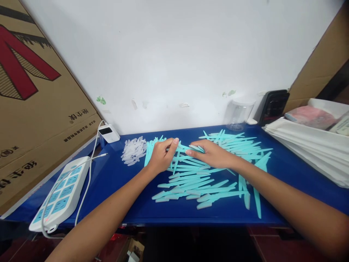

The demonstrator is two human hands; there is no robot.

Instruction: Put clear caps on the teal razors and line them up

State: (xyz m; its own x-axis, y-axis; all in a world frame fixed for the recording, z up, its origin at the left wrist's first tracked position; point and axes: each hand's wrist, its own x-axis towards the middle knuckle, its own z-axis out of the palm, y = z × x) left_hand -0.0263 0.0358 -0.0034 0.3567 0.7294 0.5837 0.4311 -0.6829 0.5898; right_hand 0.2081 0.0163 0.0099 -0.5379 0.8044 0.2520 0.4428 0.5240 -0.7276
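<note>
Two hands working above a blue table (109, 178). Your left hand (163, 154) is pinching a turquoise stick (183, 147) between thumb and curled fingers; your right hand (211, 152) is grasping a small bunch of pale-tipped sticks (196, 148), its thumb lying near that same stick. The held pieces are spanning the gap between your hands, over the loose turquoise sticks (191, 187) spreading in front and to the right. For good handling, you are best gripping each stick by its slim shaft, keeping fingertips off the pale ends, pulling straight rather than twisting, and holding your wrists clear of the pile so that nothing is getting dragged.

Count: you are using two hands. One heap of small whitish pieces (133, 151) is lying left of your left hand. Sticks and whitish pieces are overlapping too much for exact counting; the bunch is showing at least two. One power strip (61, 194), one small white device (109, 134) and one clear jar (237, 114) are standing around the work.
</note>
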